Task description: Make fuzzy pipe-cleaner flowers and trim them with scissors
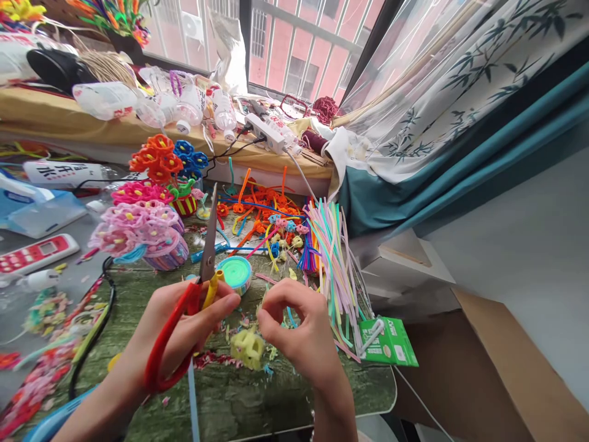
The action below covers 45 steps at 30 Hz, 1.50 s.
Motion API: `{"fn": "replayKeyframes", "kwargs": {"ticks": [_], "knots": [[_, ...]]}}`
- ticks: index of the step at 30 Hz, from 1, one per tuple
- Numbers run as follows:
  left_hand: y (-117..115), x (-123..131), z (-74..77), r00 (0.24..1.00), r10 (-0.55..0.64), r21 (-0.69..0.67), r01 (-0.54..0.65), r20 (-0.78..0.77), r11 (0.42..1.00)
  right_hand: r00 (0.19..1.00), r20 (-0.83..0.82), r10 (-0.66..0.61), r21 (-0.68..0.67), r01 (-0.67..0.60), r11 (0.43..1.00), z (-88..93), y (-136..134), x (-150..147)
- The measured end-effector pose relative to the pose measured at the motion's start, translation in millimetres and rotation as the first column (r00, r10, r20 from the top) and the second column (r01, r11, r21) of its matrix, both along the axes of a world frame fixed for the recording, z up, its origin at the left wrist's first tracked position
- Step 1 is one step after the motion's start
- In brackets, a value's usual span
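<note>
My left hand (184, 328) is closed round a pair of scissors (172, 344) with red handles, its blades pointing up. Between that hand's thumb and index finger sits a short curled yellow piece (212, 288), perhaps pipe cleaner. My right hand (301, 328) is closed in a pinch; what its fingertips hold, if anything, is too small to make out. Between the hands, lower on the table, lies a pale yellow fuzzy flower-like piece (247, 348). Just beyond my left fingertips stands a round tub (234, 273) with a mint-green top.
Pipe-cleaner bouquets (138, 230) stand at the left. Orange pipe-cleaner pieces (257, 209) cover the back of the table (285, 405). A bundle of pastel pipe cleaners (334, 258) and a green packet (391, 342) lie at the right. Bottles (188, 107) line the windowsill.
</note>
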<state>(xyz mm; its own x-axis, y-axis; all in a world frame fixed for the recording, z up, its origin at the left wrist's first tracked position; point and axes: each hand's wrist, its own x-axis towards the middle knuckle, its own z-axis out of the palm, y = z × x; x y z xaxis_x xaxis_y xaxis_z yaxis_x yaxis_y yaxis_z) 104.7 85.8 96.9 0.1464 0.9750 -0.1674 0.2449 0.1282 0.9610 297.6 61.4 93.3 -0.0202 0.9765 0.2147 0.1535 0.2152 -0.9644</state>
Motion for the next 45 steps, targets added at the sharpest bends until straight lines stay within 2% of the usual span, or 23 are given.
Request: {"fn": "replayKeyframes", "kwargs": {"ticks": [3, 5, 9, 13, 16, 19, 23, 28, 38, 45], "knots": [[5.4, 14.3, 8.6, 0.999, 0.011, 0.073, -0.014, 0.042, 0.997, 0.996, 0.091, 0.019, 0.027, -0.022, 0.999, 5.0, 1.0, -0.1], [4.6, 20.3, 8.8, 0.998, 0.019, 0.096, -0.024, 0.056, 0.995, 0.993, 0.099, 0.062, 0.021, -0.064, 0.998, 6.4, 1.7, 0.8], [-1.6, 17.2, 0.0, 0.998, 0.028, 0.098, -0.033, 0.052, 0.995, 0.991, -0.023, 0.133, -0.027, -0.133, 0.991, 2.0, 3.7, 5.3], [-10.6, 4.5, -8.9, 1.000, 0.010, 0.134, -0.010, 0.003, 0.991, 0.984, -0.168, 0.064, -0.005, -0.065, 0.998, -6.2, 5.6, 8.8], [-15.7, -6.5, -16.2, 0.982, -0.027, 0.194, 0.064, -0.187, 0.979, 0.962, -0.274, 0.016, 0.043, -0.004, 0.999, -11.1, 5.1, 6.8], [-16.4, -20.2, -23.6, 0.917, -0.124, 0.210, 0.215, -0.379, 0.954, 0.929, -0.370, -0.018, 0.061, 0.044, 0.997, -15.0, 2.4, 1.4], [-12.1, -35.5, -28.3, 0.859, -0.254, 0.252, 0.391, -0.444, 0.885, 0.904, -0.420, -0.073, 0.079, 0.117, 0.990, -19.5, -1.6, -6.0], [-13.0, -40.9, -30.0, 0.844, -0.175, 0.325, 0.376, -0.507, 0.868, 0.874, -0.481, -0.067, 0.103, 0.133, 0.986, -21.7, -4.6, -12.3], [-33.1, -44.4, -35.4, 0.765, -0.076, 0.313, 0.349, -0.640, 0.883, 0.922, -0.355, -0.153, 0.118, 0.207, 0.971, -15.9, -8.4, -14.5], [-30.8, -48.3, -28.0, 0.660, 0.011, 0.394, 0.435, -0.751, 0.809, 0.947, -0.272, -0.171, 0.155, 0.219, 0.963, -11.8, -10.0, -11.9]]}}
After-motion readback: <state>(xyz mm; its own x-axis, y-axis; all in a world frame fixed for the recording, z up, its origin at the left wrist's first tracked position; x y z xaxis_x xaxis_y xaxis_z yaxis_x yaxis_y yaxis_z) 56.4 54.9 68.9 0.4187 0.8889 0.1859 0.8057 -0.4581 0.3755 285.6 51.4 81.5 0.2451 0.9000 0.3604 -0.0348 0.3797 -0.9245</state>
